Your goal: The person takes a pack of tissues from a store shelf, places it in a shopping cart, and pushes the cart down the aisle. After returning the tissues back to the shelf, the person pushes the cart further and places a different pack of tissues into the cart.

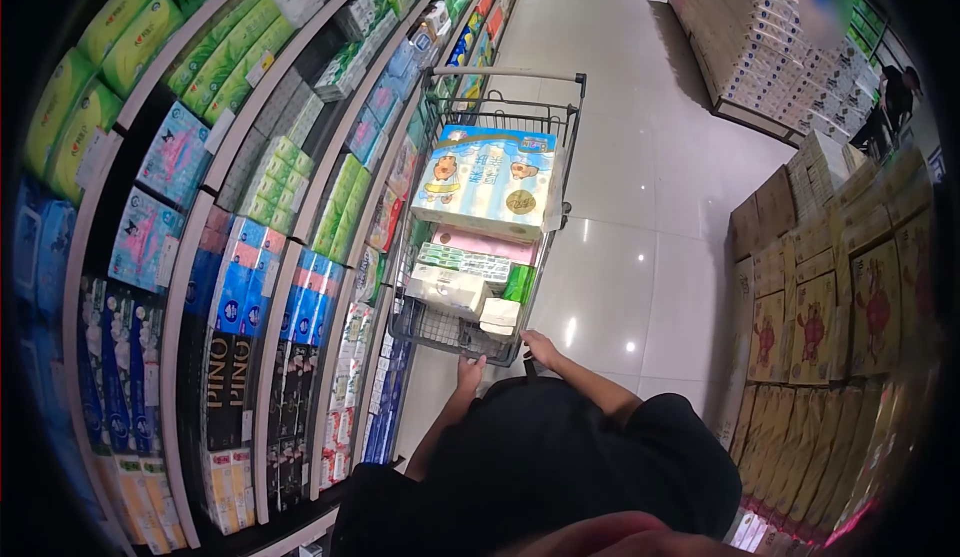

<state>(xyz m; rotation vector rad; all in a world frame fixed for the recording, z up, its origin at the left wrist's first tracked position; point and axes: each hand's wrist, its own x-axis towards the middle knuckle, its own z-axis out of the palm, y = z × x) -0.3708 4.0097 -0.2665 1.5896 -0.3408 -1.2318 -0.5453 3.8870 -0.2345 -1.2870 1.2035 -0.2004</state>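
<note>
A dark wire shopping cart [569, 147] stands in front of me. Its near rim is held at the right corner by my right hand [541, 348], and a dark strap hangs beside that hand. Further left on the same rim my left hand [470, 370] has its fingers closed at the edge, partly hidden. Inside lie a large blue and white box [485, 179], a pink pack [490, 245], green and white tissue packs [463, 260], a white pack [447, 290], a green pack [519, 283] and a small white pack [499, 316] close to my hands.
Shelves of packaged paper goods [235, 377] run close along the cart's left side. Stacked brown cartons [815, 327] line the right. Further ahead on the right is a pallet of white packs [750, 52], with a person in dark clothes [898, 97] beyond. The tiled floor [610, 187] lies between.
</note>
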